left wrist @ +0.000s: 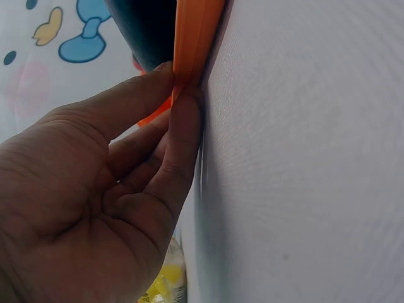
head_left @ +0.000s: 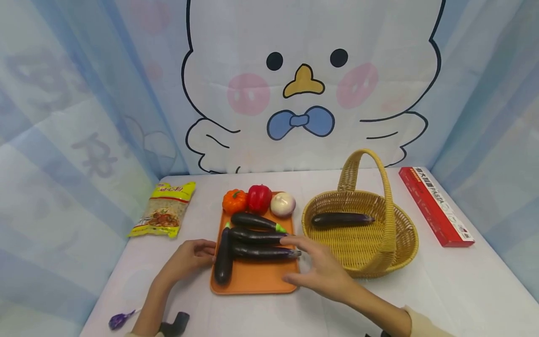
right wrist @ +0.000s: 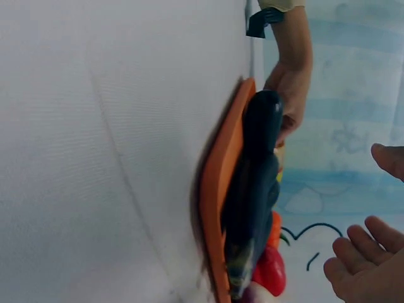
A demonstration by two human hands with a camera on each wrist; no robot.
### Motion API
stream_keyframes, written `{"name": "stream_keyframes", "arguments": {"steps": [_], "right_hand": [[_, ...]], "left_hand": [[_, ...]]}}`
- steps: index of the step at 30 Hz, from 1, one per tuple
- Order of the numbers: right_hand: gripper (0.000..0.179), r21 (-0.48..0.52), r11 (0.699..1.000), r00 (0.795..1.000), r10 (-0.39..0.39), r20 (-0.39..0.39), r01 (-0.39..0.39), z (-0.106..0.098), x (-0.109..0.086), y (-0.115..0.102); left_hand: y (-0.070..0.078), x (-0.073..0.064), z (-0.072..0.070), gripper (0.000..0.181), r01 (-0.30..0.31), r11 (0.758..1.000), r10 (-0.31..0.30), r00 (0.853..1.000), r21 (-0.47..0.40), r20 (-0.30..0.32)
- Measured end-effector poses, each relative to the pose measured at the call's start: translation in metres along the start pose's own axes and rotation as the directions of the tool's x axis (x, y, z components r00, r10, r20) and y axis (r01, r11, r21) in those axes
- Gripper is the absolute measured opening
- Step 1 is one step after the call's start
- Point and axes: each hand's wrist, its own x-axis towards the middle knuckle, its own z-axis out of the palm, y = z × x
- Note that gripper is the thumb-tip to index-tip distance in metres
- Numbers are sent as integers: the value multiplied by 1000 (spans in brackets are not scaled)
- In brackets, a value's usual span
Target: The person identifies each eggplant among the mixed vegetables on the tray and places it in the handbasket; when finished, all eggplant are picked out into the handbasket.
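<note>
My left hand (head_left: 194, 258) pinches the left edge of an orange tray (head_left: 261, 281); in the left wrist view the thumb lies on the rim (left wrist: 192, 44) and the fingers curl beneath it. On the tray lie several dark eggplants (head_left: 261, 252), one of them upright along the left side (head_left: 223, 262). An orange pumpkin (head_left: 235, 201), a red bell pepper (head_left: 259, 199) and a white-purple round vegetable (head_left: 283, 204) sit at its far end. Over the tray's right side hovers my right hand (head_left: 322, 271), thumb and fingers spread apart, holding nothing.
A yellow wicker basket (head_left: 410, 234) with a tall handle stands right of the tray, an eggplant (head_left: 342, 219) inside. Farther right lies a red-and-white pasta box (head_left: 435, 206). At left are a yellow food packet (head_left: 165, 209) and a small purple item (head_left: 120, 320) near the left forearm.
</note>
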Motion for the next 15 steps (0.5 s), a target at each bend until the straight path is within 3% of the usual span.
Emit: {"name": "stream_keyframes", "arguments": {"steps": [15], "right_hand": [[64,-48,995,996,87,-14,-88,22,12,23]], "left_hand": [[1,-1,0,43,3,1000,-3,1000,-16,0]]}}
